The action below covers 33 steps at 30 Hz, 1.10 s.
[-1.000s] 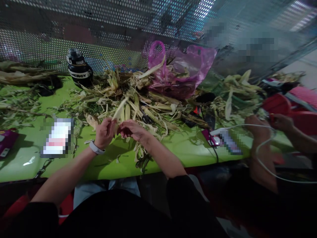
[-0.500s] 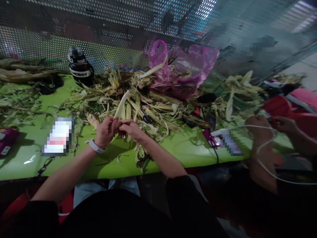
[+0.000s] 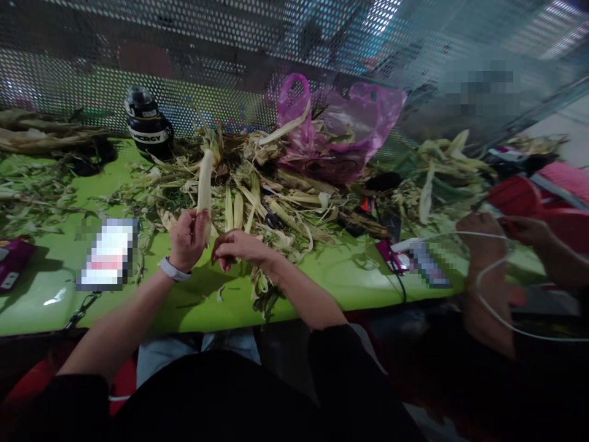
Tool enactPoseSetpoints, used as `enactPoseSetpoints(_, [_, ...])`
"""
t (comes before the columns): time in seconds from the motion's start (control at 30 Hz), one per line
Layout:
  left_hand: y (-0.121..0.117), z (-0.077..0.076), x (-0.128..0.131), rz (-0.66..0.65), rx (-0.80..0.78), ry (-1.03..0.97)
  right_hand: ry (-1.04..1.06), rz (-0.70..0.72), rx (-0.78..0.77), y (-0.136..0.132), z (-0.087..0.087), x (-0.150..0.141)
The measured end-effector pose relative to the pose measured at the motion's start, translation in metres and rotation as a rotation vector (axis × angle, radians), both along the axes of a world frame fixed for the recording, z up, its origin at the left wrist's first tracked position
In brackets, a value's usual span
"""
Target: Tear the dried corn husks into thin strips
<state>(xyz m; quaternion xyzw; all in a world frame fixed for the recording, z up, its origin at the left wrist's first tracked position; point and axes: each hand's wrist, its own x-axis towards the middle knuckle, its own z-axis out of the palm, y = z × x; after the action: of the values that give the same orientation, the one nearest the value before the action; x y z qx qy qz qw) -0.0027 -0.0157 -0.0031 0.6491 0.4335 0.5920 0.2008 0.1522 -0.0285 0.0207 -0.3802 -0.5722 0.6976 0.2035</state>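
My left hand (image 3: 188,238), with a pale band on the wrist, is closed round the lower end of a long pale corn husk (image 3: 205,184). The husk stands nearly upright above the fingers. To its right, my right hand (image 3: 237,248) hovers over the green table (image 3: 197,301), its fingers bent downward and loosely apart, with nothing visible in them. Just beyond the hands lie two pale yellow-green husk pieces (image 3: 237,210), in front of a heap of dry husks (image 3: 294,178). A pair of dark scissors (image 3: 275,220) rests among the husks.
A black bottle (image 3: 150,126) and a pink plastic bag (image 3: 340,132) stand at the back, by a perforated metal panel (image 3: 221,55). A phone (image 3: 108,253) lies at left, another phone (image 3: 430,264) at right. Another person's hands (image 3: 483,236) work at far right, near a white cable (image 3: 481,282).
My hands have come apart. The left has moved slightly left with the husk, which now stands straighter. The right has let go and lowered a little.
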Motion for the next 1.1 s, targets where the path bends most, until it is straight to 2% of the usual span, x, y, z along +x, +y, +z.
enactPoseSetpoints(0.07, [0.000,0.002,0.001,-0.042,-0.071,-0.065,-0.120,0.091,0.068,-0.002,0.001,0.000])
enactPoseSetpoints(0.13, [0.000,0.005,0.003,-0.086,-0.136,-0.126,-0.227,0.016,0.241,-0.003,0.001,0.001])
enactPoseSetpoints(0.23, [0.001,0.011,0.005,-0.128,-0.175,-0.193,-0.312,-0.290,0.720,-0.004,-0.001,0.006])
enactPoseSetpoints(0.3, [0.002,0.013,0.005,-0.154,-0.175,-0.214,-0.352,-0.374,1.055,-0.002,-0.003,0.009])
enactPoseSetpoints(0.37, [0.004,0.013,0.005,-0.175,-0.195,-0.218,-0.441,-0.310,1.305,0.001,-0.007,0.012])
enactPoseSetpoints(0.47, [0.008,0.008,0.004,-0.234,-0.293,-0.271,-0.614,-0.195,1.509,0.007,-0.013,0.016])
enactPoseSetpoints(0.67, [0.013,0.004,0.001,-0.364,-0.499,-0.389,-0.644,-0.169,1.691,0.011,-0.013,0.026])
enactPoseSetpoints(0.87, [0.014,0.004,-0.001,-0.405,-0.486,-0.313,-0.602,-0.140,1.772,0.012,-0.010,0.031])
enactPoseSetpoints(0.97, [0.014,0.003,-0.001,-0.386,-0.479,-0.307,-0.565,-0.158,1.709,0.012,-0.011,0.031])
enactPoseSetpoints(1.1, [0.012,0.006,-0.001,-0.407,-0.498,-0.328,-0.448,-0.219,1.508,0.013,-0.013,0.026])
